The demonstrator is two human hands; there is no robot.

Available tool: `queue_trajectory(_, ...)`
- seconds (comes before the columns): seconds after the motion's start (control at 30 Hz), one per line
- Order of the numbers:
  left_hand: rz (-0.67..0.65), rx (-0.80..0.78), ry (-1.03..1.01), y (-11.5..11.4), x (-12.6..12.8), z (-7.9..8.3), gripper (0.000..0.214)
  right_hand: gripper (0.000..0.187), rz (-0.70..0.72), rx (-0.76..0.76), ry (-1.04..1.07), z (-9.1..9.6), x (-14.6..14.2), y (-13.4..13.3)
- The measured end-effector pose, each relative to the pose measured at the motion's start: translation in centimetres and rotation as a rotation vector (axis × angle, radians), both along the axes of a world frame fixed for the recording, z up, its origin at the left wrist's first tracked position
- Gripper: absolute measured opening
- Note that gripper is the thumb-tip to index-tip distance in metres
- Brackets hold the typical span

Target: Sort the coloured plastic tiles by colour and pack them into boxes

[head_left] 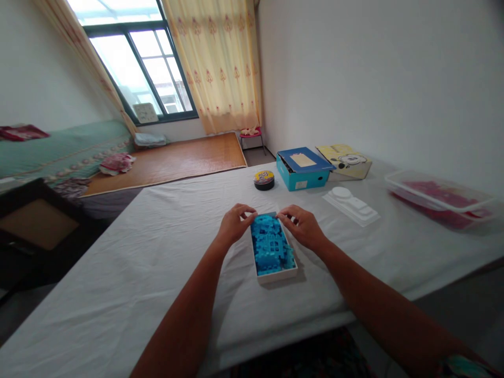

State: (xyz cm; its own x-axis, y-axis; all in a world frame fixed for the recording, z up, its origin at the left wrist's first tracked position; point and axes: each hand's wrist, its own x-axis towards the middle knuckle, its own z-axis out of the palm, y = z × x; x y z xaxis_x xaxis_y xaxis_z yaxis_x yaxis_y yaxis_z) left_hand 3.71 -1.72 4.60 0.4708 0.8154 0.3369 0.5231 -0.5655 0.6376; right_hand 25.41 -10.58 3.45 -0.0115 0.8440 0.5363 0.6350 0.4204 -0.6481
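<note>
A shallow white box lies on the cloth in front of me, filled with blue toy building pieces. One piece has a window frame shape, and a few paler ones lie at the near right corner. My left hand is closed, thumb and fingers pinching at the box's far left corner. At the far right corner my right hand is closed in the same way, fingers curled over the rim. The fingertips partly cover both far corners.
A white-clothed table carries a round tin, a blue box, a yellow carton, white plastic pieces and a clear tub with red contents. A dark cabinet stands at left.
</note>
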Motion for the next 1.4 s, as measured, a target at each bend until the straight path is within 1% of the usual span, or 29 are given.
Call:
queue_trajectory(0.07,-0.032,0.046,0.001,0.1,-0.3,-0.6,0.029,0.026,-0.002,0.012,-0.02,0.0,0.1,0.0)
queue_trajectory(0.13,-0.1,0.027,-0.01,0.2,-0.7,-1.1,0.029,0.027,0.046,0.053,-0.069,0.2,0.0,-0.2)
queue_trajectory(0.23,-0.163,0.012,-0.047,0.3,-0.9,-1.9,0.027,0.032,0.214,0.149,-0.181,0.6,-0.9,-0.9)
queue_trajectory(0.3,-0.149,0.004,-0.065,0.3,-0.8,-2.3,0.026,0.034,0.34,0.178,-0.287,0.7,-1.8,-1.7)
queue_trajectory(0.33,-0.132,-0.017,-0.068,0.3,-0.8,-2.4,0.025,0.03,0.382,0.175,-0.338,0.8,-2.3,-2.0)
queue_trajectory(0.4,-0.088,-0.101,-0.073,0.1,-0.7,-2.6,0.027,0.021,0.404,0.161,-0.402,1.1,-2.7,-2.4)
queue_trajectory(0.47,-0.046,-0.215,-0.104,-0.2,-0.8,-2.7,0.031,0.022,0.365,0.142,-0.402,1.5,-1.9,-2.3)
queue_trajectory(0.5,-0.03,-0.27,-0.133,-0.3,-0.8,-2.7,0.033,0.026,0.316,0.134,-0.382,1.7,-0.8,-2.1)
queue_trajectory(0.53,-0.014,-0.316,-0.169,-0.4,-0.9,-2.7,0.034,0.033,0.239,0.124,-0.36,1.8,0.9,-1.8)
queue_trajectory(0.57,0.003,-0.351,-0.208,-0.5,-0.8,-2.7,0.035,0.039,0.128,0.106,-0.345,1.8,3.1,-1.4)
queue_trajectory(0.63,0.036,-0.401,-0.278,-0.7,-0.6,-2.7,0.036,0.044,-0.184,0.026,-0.347,1.2,8.6,-0.8)
queue_trajectory(0.7,0.065,-0.44,-0.343,-1.0,0.0,-2.8,0.038,0.054,-0.523,-0.176,-0.444,-0.3,14.6,-0.4)
queue_trajectory(0.73,0.067,-0.464,-0.374,-1.2,0.3,-2.8,0.039,0.064,-0.639,-0.298,-0.499,-1.2,17.3,-0.3)
queue_trajectory(0.77,0.06,-0.493,-0.406,-1.3,0.7,-2.8,0.04,0.072,-0.678,-0.403,-0.528,-2.1,19.6,-0.2)
queue_trajectory(0.8,0.044,-0.526,-0.437,-1.5,1.0,-2.8,0.04,0.074,-0.658,-0.455,-0.537,-2.9,21.2,-0.2)
queue_trajectory(0.83,0.023,-0.559,-0.462,-1.7,1.3,-2.8,0.041,0.076,-0.623,-0.489,-0.531,-3.4,22.2,-0.2)
queue_trajectory(0.87,-0.002,-0.589,-0.478,-1.9,1.6,-2.8,0.042,0.076,-0.583,-0.494,-0.507,-3.5,22.5,-0.3)
queue_trajectory(0.9,-0.024,-0.613,-0.488,-2.1,1.8,-2.8,0.043,0.075,-0.554,-0.476,-0.47,-3.3,22.1,-0.5)
queue_trajectory(0.97,-0.056,-0.636,-0.49,-2.3,2.0,-2.9,0.045,0.073,-0.506,-0.389,-0.386,-1.8,19.3,-1.2)
queue_trajectory(1.0,-0.066,-0.635,-0.486,-2.3,2.0,-2.9,0.046,0.071,-0.469,-0.322,-0.35,-0.7,17.2,-1.6)
queue_trajectory(1.07,-0.071,-0.62,-0.477,-2.3,1.9,-3.0,0.047,0.065,-0.291,-0.154,-0.334,1.6,12.3,-2.6)
queue_trajectory(1.1,-0.069,-0.614,-0.476,-2.3,1.9,-3.1,0.047,0.063,-0.206,-0.093,-0.35,2.5,9.9,-3.1)
queue_trajectory(1.17,-0.067,-0.614,-0.479,-2.1,1.7,-3.2,0.05,0.06,-0.114,-0.063,-0.412,3.6,5.8,-4.0)
queue_trajectory(1.2,-0.068,-0.617,-0.482,-2.1,1.6,-3.3,0.051,0.059,-0.096,-0.076,-0.453,3.8,4.3,-4.3)
queue_trajectory(1.27,-0.076,-0.621,-0.48,-1.9,1.5,-3.5,0.051,0.058,-0.108,-0.124,-0.533,3.5,2.5,-4.8)
queue_trajectory(1.4,-0.09,-0.613,-0.465,-1.6,1.4,-3.9,0.049,0.056,-0.198,-0.18,-0.628,2.8,1.5,-5.2)
